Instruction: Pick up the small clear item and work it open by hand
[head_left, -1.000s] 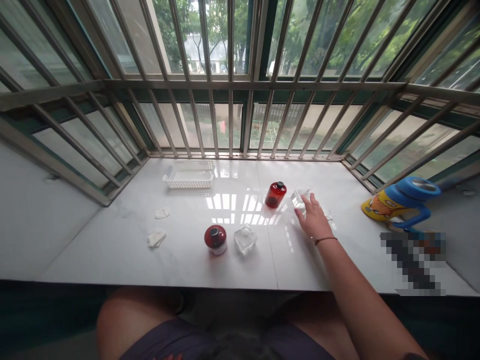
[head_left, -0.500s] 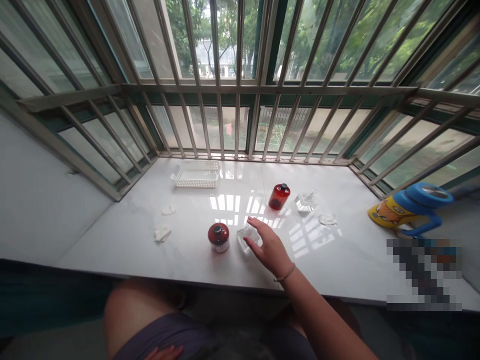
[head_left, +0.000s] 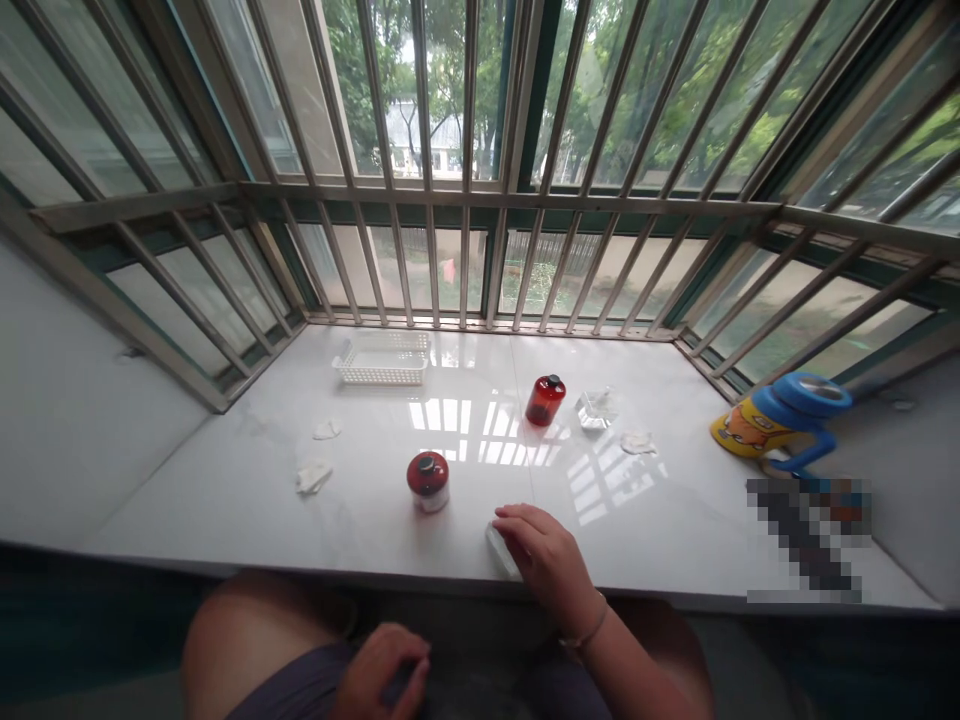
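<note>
Object: clear square glass jar (head_left: 501,548), mostly hidden at the white marble tabletop (head_left: 675,520) edge.
Right hand (head_left: 547,558): clamped on it.
Left hand (head_left: 386,672): curled on lap, grip unclear.
Change: jar dragged nearer from beside the red round bottle (head_left: 429,479).

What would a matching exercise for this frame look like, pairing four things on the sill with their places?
Things:
1. white basket
2. clear block
3. blue and yellow jug
4. round red jar

Places:
A. under the right hand at the near edge
B. far right of the sill
C. back left, by the bars
D. near middle, left of the right hand

Pairs: 1-C, 2-A, 3-B, 4-D
</note>
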